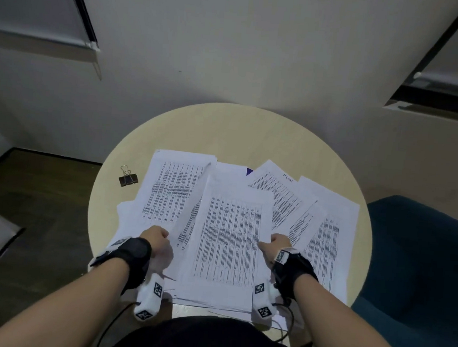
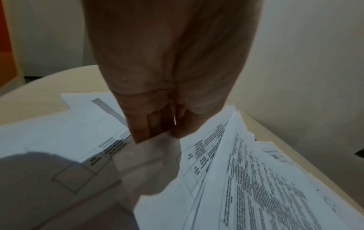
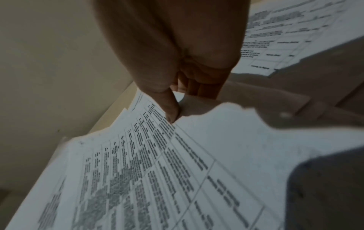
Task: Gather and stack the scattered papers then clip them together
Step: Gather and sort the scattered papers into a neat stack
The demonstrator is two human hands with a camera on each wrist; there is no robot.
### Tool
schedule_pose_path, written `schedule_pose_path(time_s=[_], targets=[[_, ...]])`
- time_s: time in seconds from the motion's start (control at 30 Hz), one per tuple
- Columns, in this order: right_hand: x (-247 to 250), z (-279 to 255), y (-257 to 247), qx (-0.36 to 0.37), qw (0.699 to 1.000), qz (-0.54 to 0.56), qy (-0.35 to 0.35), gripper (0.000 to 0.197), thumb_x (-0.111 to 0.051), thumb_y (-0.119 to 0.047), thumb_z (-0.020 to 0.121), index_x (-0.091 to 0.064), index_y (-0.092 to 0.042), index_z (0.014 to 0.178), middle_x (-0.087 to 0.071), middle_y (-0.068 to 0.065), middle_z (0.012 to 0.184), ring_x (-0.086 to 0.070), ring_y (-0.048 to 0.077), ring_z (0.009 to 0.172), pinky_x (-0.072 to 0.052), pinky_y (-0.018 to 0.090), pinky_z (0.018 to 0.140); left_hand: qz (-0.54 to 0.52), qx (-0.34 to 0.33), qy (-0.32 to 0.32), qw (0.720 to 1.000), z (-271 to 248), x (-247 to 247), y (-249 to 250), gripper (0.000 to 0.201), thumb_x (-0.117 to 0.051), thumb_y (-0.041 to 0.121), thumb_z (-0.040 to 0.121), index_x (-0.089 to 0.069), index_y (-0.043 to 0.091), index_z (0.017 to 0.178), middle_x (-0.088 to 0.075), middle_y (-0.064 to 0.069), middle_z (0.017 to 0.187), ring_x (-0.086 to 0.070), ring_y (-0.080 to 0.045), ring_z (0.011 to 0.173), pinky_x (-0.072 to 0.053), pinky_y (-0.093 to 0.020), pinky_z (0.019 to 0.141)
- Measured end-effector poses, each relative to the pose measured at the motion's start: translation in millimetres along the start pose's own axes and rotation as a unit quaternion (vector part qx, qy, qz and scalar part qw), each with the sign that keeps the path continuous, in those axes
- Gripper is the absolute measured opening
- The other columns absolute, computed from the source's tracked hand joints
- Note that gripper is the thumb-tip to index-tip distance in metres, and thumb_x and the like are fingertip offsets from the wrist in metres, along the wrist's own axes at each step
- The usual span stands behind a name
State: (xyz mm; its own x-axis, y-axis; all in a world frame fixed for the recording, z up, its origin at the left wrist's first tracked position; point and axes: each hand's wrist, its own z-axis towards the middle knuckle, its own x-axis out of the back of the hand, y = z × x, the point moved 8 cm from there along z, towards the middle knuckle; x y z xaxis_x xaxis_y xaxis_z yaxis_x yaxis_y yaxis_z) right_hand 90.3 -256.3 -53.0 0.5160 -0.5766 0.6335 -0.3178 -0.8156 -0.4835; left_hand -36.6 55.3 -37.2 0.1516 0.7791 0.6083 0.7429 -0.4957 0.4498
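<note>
Your left hand and right hand each pinch a side edge of the centre stack, amid loose sheets on the worktop. Square edges first; binder clip waits far left.

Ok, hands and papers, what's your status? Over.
Left hand and right hand each pinch a side of the middle stack. Other papers still scattered. Binder clip untouched, far left.

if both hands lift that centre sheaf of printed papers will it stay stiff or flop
The centre sheaf of white printed papers will probably sag between the left hand and right hand, being thin loose sheets. Its edges are already uneven, so sheets may slide apart.
</note>
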Motion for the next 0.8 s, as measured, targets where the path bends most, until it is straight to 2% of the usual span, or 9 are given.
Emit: schedule_pose_path(time_s=[0.1, 0.2, 0.33, 0.4, 0.5, 0.57, 0.67, 0.73, 0.8], targets=[[-12, -11, -23, 0.043, 0.998, -0.050, -0.008, 0.043, -0.058, -0.023, 0.091, -0.026, -0.016, 0.064, -0.024, -0.001, 0.062, -0.024, 0.014, 0.051, -0.017, 0.026, 0.050, -0.042, 0.000, -0.013, 0.999, -2, -1, 0, 0.031, -0.046, 0.008, 0.094, -0.046, 0.013, 0.064, -0.048, -0.002, 0.062, -0.045, -0.018, 0.067, -0.035, -0.025, 0.065], [-33, -22, -51, 0.080, 0.991, -0.110, -0.016, 0.040, -0.055, -0.032, 0.090, -0.027, -0.020, 0.064, -0.030, -0.002, 0.066, -0.029, 0.011, 0.054, -0.022, 0.025, 0.049, -0.067, 0.010, -0.021, 0.997, -2, 1, -4, 0.044, -0.047, 0.032, 0.095, -0.041, 0.014, 0.055, -0.038, 0.002, 0.042, -0.036, -0.018, 0.046, -0.030, -0.025, 0.051], [-45, -29, -73, 0.110, 0.985, -0.126, -0.032, 0.033, -0.054, -0.039, 0.084, -0.033, -0.021, 0.066, -0.035, -0.003, 0.066, -0.034, 0.014, 0.054, -0.027, 0.026, 0.052, -0.090, 0.025, -0.042, 0.995, 7, 4, -12, 0.033, -0.067, 0.021, 0.086, -0.057, -0.006, 0.104, -0.060, -0.009, 0.062, -0.055, -0.023, 0.057, -0.047, -0.028, 0.056], [-29, -22, -70, 0.085, 0.993, -0.082, 0.002, 0.019, -0.052, -0.037, 0.088, -0.054, -0.019, 0.082, -0.051, 0.003, 0.082, -0.052, 0.018, 0.069, -0.041, 0.028, 0.063, -0.104, 0.023, -0.013, 0.994, 16, 11, -19, 0.018, -0.067, 0.017, 0.086, -0.060, 0.002, 0.093, -0.064, -0.012, 0.075, -0.059, -0.026, 0.070, -0.048, -0.031, 0.068], [3, -3, -30, -0.070, 0.993, -0.050, 0.081, 0.063, -0.056, -0.042, 0.090, -0.038, -0.008, 0.139, -0.039, 0.016, 0.138, -0.050, 0.035, 0.120, -0.046, 0.040, 0.095, -0.211, 0.057, 0.026, 0.976, 32, 22, -36, 0.031, -0.069, 0.019, 0.080, -0.061, -0.004, 0.099, -0.061, -0.015, 0.068, -0.056, -0.028, 0.064, -0.047, -0.036, 0.065], [12, 5, 5, -0.158, 0.982, -0.008, 0.102, 0.076, -0.059, -0.045, 0.085, -0.030, -0.005, 0.143, -0.034, 0.020, 0.143, -0.044, 0.037, 0.126, -0.042, 0.043, 0.101, -0.236, 0.067, 0.029, 0.969, 36, 28, -38, 0.038, -0.068, 0.016, 0.085, -0.059, -0.006, 0.114, -0.063, -0.020, 0.073, -0.059, -0.030, 0.065, -0.045, -0.036, 0.062], [3, 12, 34, -0.190, 0.972, 0.096, 0.094, 0.103, -0.064, -0.057, 0.064, -0.026, -0.004, 0.145, -0.035, 0.022, 0.146, -0.043, 0.041, 0.129, -0.040, 0.049, 0.107, -0.159, 0.075, 0.004, 0.984, 31, 28, -34, 0.074, -0.067, 0.026, 0.089, -0.030, -0.003, 0.146, -0.059, -0.027, 0.122, -0.062, -0.039, 0.103, -0.046, -0.033, 0.069], [0, 13, 34, -0.200, 0.973, 0.049, 0.105, 0.116, -0.060, -0.069, 0.058, -0.018, -0.010, 0.148, -0.036, 0.021, 0.145, -0.049, 0.040, 0.120, -0.045, 0.052, 0.101, -0.150, 0.066, -0.019, 0.986, 29, 24, -26, 0.087, -0.065, 0.035, 0.088, -0.014, 0.003, 0.151, -0.062, -0.019, 0.106, -0.063, -0.027, 0.079, -0.048, -0.028, 0.056], [-1, 13, 22, -0.182, 0.975, 0.013, 0.129, 0.112, -0.065, -0.070, 0.059, -0.022, -0.012, 0.144, -0.040, 0.020, 0.137, -0.054, 0.037, 0.110, -0.051, 0.048, 0.089, -0.155, 0.061, -0.037, 0.985, 38, 21, -26, 0.079, -0.060, 0.046, 0.087, -0.028, 0.007, 0.147, -0.059, -0.011, 0.082, -0.055, -0.022, 0.062, -0.041, -0.024, 0.051]])
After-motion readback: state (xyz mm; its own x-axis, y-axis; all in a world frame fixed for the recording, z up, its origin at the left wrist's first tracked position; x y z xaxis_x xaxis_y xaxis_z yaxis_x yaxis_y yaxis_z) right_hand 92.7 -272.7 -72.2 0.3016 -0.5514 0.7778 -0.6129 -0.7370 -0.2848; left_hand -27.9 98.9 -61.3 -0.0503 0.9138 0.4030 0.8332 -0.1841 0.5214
